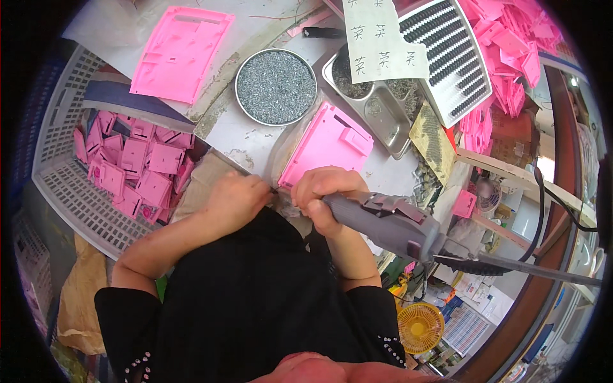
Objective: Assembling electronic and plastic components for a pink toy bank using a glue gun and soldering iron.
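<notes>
As right hand (pixel 325 191) clasps it, grey screwdriver (pixel 389 220) lengthwise leftward toward left hand (pixel 236 198)

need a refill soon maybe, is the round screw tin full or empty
Nearly full: the round tin shows a level grey bed of screws almost up to its rim.

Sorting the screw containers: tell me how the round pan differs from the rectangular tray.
The round pan is circular and filled level with small grey screws; the rectangular tray is oblong, with screws heaped at one end and bare metal showing. The round pan lies fully open; a white paper sheet overlaps the rectangular tray. Both are shiny metal.
</notes>
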